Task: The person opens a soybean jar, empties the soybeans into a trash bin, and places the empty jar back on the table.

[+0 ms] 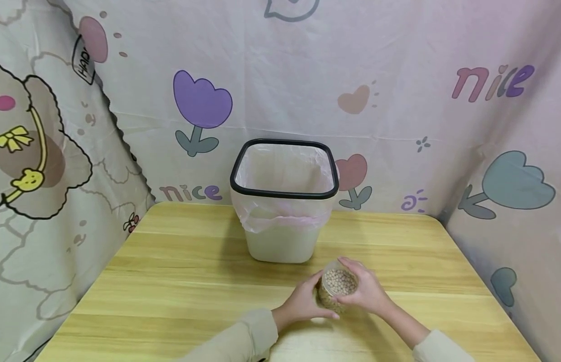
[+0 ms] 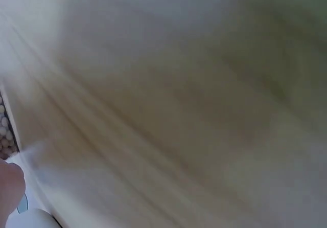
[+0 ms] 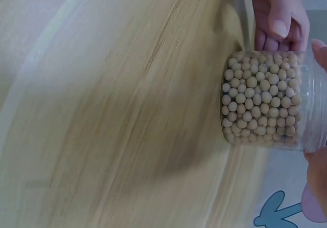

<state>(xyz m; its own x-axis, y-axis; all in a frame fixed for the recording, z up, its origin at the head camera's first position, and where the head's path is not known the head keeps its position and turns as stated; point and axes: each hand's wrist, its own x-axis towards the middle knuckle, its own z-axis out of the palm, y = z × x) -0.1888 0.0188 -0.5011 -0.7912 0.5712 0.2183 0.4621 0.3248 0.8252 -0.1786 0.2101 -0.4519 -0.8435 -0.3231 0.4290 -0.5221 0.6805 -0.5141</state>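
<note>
A clear jar (image 1: 338, 282) packed with small round beige beans is between both hands at the front of the table. My right hand (image 1: 367, 289) grips it near the rim, thumb on the near side and fingers on the far side. Curved loosely about the jar's left side is my left hand (image 1: 302, 301), thumb apart from the fingers. In the right wrist view the jar (image 3: 260, 100) lies sideways across the picture, and the left thumb (image 3: 280, 18) points at its wall without gripping. The left wrist view catches only some beans (image 2: 6, 131) and a fingertip (image 2: 11, 184).
Behind the hands stands a cream bin (image 1: 282, 246) with a black rim and a thin pinkish liner bag (image 1: 285, 213) folded over its edge. The wooden table (image 1: 171, 281) reaches back to a patterned cloth (image 1: 280, 75), which also hangs along both sides.
</note>
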